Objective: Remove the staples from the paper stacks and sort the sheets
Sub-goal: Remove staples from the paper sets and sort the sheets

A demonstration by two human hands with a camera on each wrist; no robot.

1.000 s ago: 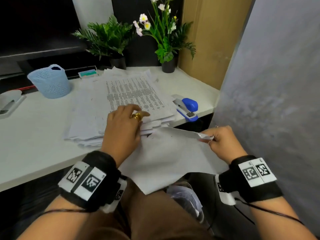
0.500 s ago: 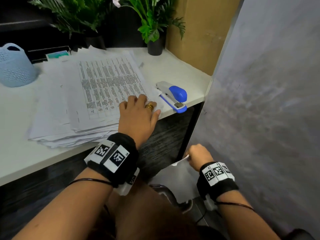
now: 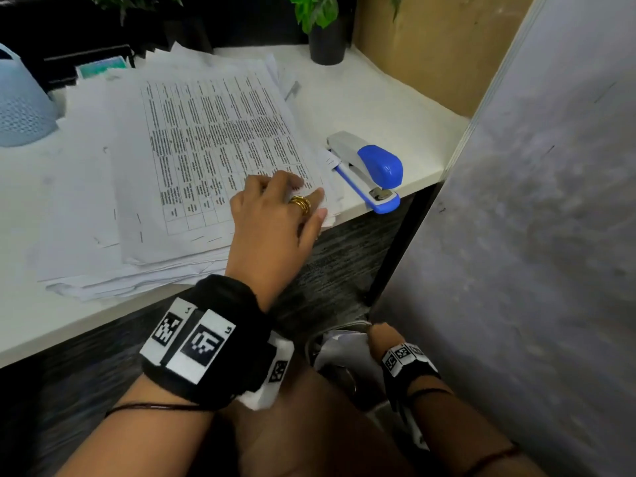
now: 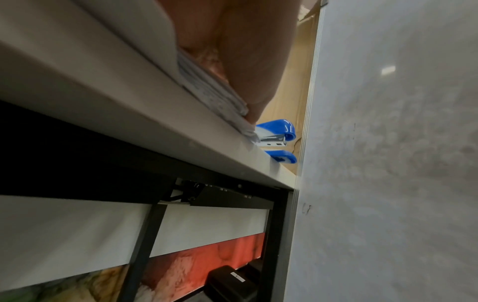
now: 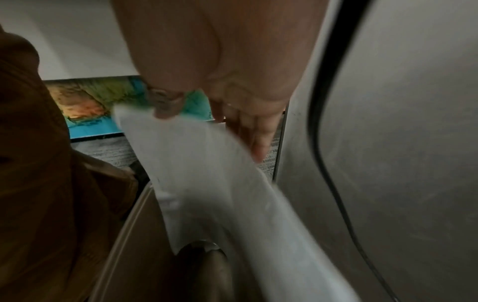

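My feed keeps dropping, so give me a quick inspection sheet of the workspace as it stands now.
Surface: white desk, papers over its middle.
Job's things: paper stack, printed table on top; loose sheet below desk level; blue stapler at the desk edge.
Clutter: blue basket, potted plant.
Hands: left hand rests on the stack's corner; right hand pinches the sheet.
Cables: thin cord at left wrist.
Surroundings: grey partition on the right.

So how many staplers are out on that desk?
1 that I can see: the blue and grey stapler at the desk's near right edge, beside the paper stack. More may lie outside the view.
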